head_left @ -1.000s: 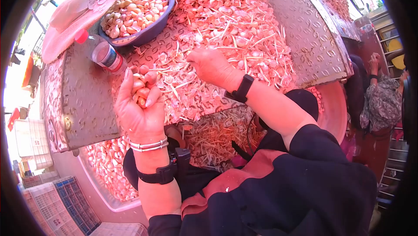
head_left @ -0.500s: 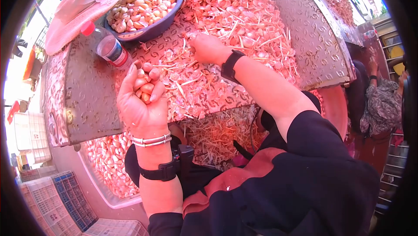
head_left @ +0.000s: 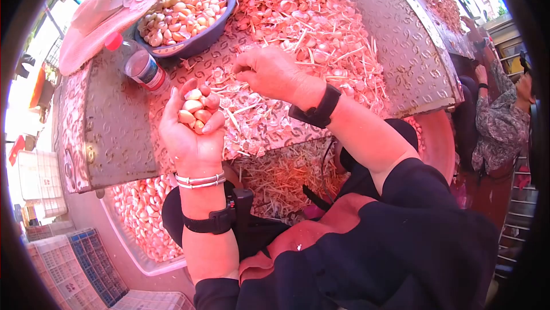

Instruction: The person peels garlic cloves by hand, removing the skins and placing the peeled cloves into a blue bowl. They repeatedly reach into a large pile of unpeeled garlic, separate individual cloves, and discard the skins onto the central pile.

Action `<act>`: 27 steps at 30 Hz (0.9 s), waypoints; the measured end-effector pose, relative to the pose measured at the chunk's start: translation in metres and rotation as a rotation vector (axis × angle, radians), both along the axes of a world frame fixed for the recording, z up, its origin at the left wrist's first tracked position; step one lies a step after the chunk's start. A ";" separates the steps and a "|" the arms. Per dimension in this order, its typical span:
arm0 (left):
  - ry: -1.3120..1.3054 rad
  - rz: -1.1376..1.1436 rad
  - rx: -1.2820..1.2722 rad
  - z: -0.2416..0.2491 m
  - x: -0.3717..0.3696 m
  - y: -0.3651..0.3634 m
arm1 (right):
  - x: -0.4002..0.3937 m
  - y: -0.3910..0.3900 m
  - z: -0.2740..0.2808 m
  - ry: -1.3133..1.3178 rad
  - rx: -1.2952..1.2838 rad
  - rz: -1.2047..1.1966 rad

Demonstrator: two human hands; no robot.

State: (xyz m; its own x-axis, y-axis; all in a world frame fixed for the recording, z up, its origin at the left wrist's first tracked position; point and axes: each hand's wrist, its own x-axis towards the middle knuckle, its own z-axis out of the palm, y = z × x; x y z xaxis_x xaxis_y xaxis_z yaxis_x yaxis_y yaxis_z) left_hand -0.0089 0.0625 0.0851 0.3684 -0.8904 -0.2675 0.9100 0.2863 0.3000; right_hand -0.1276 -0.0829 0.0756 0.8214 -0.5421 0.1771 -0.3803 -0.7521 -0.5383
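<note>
My left hand [head_left: 192,132] is cupped palm up over the table's near edge, its fingers curled round several garlic cloves [head_left: 195,106]. To its right, my right hand [head_left: 272,74] hovers over the heap, palm down. Its fingers are bent, with a gap between thumb and forefinger, and I see nothing between them. Beneath and beyond it spreads a heap of garlic skins and stalk bits [head_left: 326,41] on the patterned metal table [head_left: 123,138]. A blue bowl [head_left: 215,34] full of garlic cloves stands beyond my left hand.
A plastic bottle with a red cap [head_left: 146,69] lies beside the bowl, near a wide-brimmed hat [head_left: 109,15]. Below the table's left edge sits a tub [head_left: 123,244] of cloves. Plastic crates [head_left: 63,270] stand lower left. Another person [head_left: 501,121] sits at the right.
My right hand has come back from the heap toward my left hand, and its fingers have loosened. The cloves in my left palm lie differently. The person at right has raised their head and arms.
</note>
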 end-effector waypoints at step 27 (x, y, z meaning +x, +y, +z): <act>0.077 -0.031 0.007 -0.018 -0.019 -0.014 | -0.065 -0.010 -0.044 -0.276 0.946 -0.073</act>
